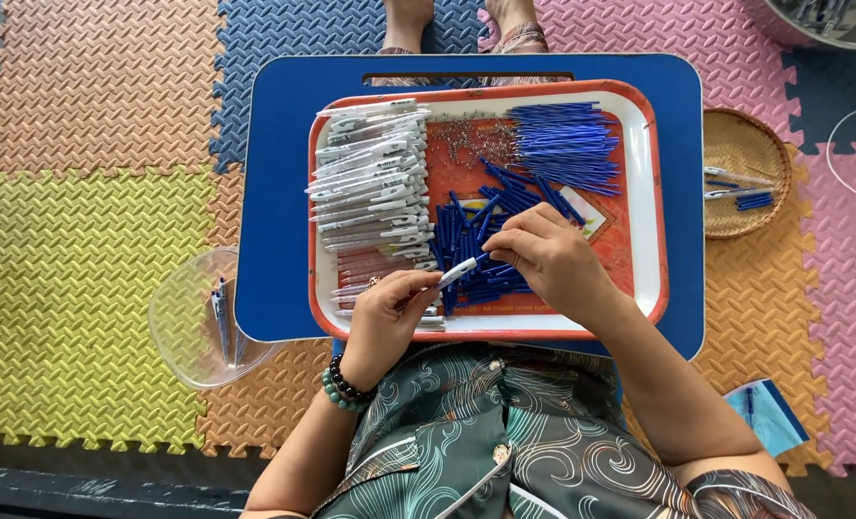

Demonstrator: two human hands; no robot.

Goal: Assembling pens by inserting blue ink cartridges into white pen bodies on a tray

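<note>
Hands meet over the near edge of an orange-rimmed tray (651, 192) that sits on a blue lap desk (274, 192). Left hand (390, 317) is curled around a white pen barrel (457, 272), fingers closed on it, the barrel's tip pointing up and to the right toward the other hand. Right hand (553, 259) is just beside that tip, thumb and fingertips pinched together at it; whether they grip a small part there cannot be told. Beaded bracelet (344, 389) on the left wrist. Inside the tray: a stack of white pen barrels (370, 173) along the left side, a loose heap of short blue pen parts (476, 221) in the middle under the hands, a neat bundle of blue refills (567, 144) at the top right, and a scatter of small metal springs (462, 139) between the white stack and the refills. Clear plastic bowl (183, 322) on the floor to the left of the desk, a few finished pens inside. Woven basket (745, 144) to the right, holding a few pens and blue parts. Floor is interlocking foam mats (63, 240) in yellow, orange, pink and blue. Person sits with bare feet showing beyond the desk's far edge.
</note>
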